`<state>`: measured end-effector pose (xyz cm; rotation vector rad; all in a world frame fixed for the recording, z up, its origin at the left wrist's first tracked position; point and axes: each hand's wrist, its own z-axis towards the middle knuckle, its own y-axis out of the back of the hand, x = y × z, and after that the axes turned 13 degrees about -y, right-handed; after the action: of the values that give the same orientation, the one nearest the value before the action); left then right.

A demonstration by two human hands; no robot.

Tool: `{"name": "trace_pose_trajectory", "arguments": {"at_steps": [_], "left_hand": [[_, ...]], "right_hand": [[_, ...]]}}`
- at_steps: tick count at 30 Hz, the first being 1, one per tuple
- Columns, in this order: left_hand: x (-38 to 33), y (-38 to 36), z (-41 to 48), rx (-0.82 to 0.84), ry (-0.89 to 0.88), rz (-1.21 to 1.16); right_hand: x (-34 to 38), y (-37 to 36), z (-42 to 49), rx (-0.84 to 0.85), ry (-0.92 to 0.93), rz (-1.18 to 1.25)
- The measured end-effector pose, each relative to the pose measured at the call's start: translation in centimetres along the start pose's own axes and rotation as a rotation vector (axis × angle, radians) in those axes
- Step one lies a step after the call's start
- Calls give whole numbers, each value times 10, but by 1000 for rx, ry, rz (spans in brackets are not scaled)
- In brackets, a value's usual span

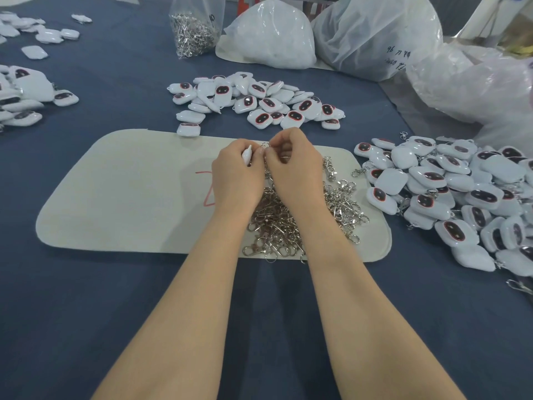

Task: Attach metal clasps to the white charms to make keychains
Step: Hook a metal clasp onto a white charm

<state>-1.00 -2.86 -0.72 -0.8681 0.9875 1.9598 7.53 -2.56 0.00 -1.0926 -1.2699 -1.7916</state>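
Charm meets clasp above the bench.
Left hand's grip encloses the white charm; right hand pinches the clasp ring just beside it. Holding the charm still should ease threading.

left hand and right hand side by side, fingers curled

charms: glossy white plastic | clasps: shiny metal | mat: matt felt-like | tablecloth: matt cloth | bags: crinkled clear plastic
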Motion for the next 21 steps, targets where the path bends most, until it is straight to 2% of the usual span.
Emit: {"name": "trace_pose_trajectory", "arguments": {"at_steps": [11,16,21], "left_hand": [[0,1,-1,12,-16,79],[-1,2,-2,20,7,55],[-4,3,1,109,90,-62]], "right_hand": [[-1,1,-3,71,59,-80],[-1,1,-3,67,111,-101],[-8,3,0,17,60,-74]]}}
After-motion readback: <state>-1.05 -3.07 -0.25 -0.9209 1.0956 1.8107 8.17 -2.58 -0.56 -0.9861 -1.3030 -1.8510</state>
